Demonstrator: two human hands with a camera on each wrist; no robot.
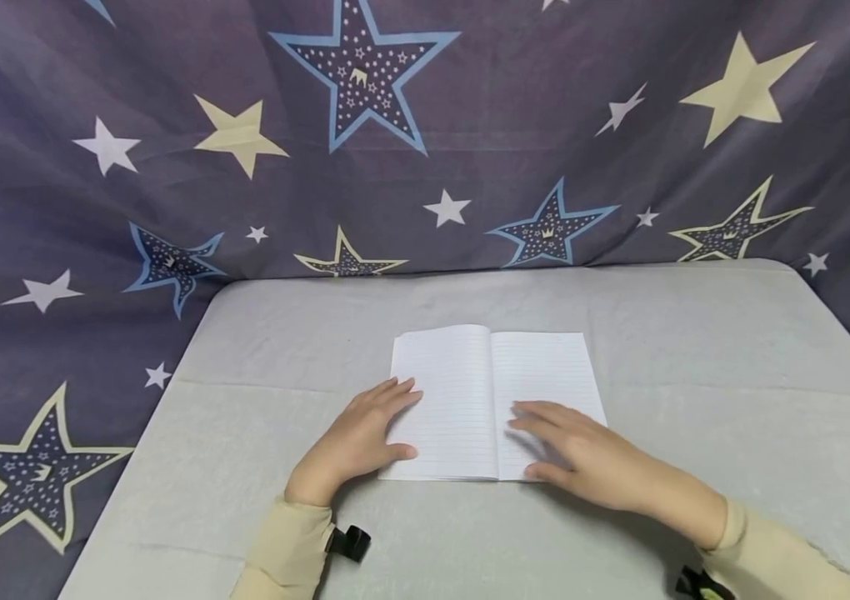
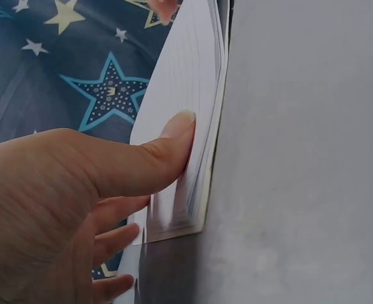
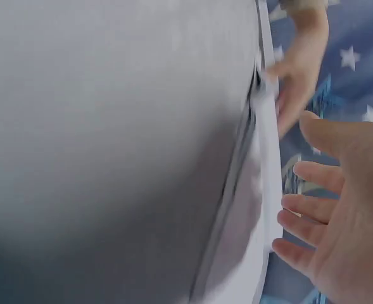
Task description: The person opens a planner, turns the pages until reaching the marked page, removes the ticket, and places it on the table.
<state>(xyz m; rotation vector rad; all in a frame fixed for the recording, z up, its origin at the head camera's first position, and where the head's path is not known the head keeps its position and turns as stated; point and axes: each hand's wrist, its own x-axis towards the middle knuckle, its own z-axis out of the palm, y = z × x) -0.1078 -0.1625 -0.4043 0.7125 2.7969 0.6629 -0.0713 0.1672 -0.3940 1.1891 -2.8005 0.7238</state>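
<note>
An open notebook [image 1: 447, 400] with blank lined pages lies on the table, its spine running away from me. My left hand [image 1: 357, 429] rests at its left edge, fingers spread over the margin. Seen from the left wrist, the thumb [image 2: 167, 149] lies across the page edges, with the stack of leaves [image 2: 202, 171] fanned slightly. Over the lower part of the right page [image 1: 545, 367] hovers my right hand [image 1: 590, 454], fingers loosely extended and holding nothing. The right wrist view shows that hand's fingers [image 3: 309, 209] apart from the blurred notebook [image 3: 271, 171].
A pale grey cloth covers the table [image 1: 732, 350]. Behind and beside it hangs a dark curtain [image 1: 492, 108] printed with stars. Black straps [image 1: 350, 543] sit at both wrists, by beige sleeves [image 1: 286, 542].
</note>
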